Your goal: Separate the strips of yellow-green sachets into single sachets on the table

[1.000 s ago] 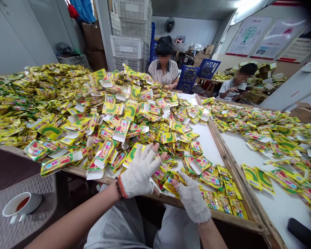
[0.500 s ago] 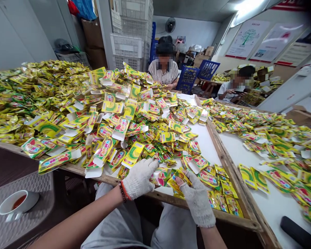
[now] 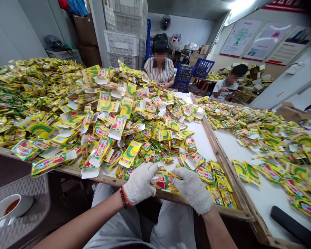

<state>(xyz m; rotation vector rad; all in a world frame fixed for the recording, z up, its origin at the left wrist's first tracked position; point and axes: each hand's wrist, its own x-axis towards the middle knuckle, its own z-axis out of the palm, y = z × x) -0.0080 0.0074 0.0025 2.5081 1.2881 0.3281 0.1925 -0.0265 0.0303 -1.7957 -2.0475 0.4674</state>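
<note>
My left hand (image 3: 141,181), in a white knit glove with a beaded bracelet at the wrist, is closed around a small printed carton (image 3: 160,180) at the table's front edge. The carton is yellow and green with red pictures. From the other side my right hand (image 3: 193,188), gloved too with bare fingertips, is closed with its fingertips at the carton's right end; what they pinch is hidden. Beyond both hands lies a heap of similar cartons (image 3: 131,154), many with white flaps open. Small shiny sachets (image 3: 224,185) lie flat to the right of my right hand.
A large mound of sachets (image 3: 36,83) covers the table's left side. A wooden divider (image 3: 217,148) separates another white surface with more cartons (image 3: 272,173) and a dark object (image 3: 292,224). A cup (image 3: 11,207) stands on a stool at left. Two people (image 3: 159,67) sit beyond.
My right hand has moved left to the carton's end, and the yellow sachet it held is now out of sight. My left hand keeps its hold. The view has shifted slightly.
</note>
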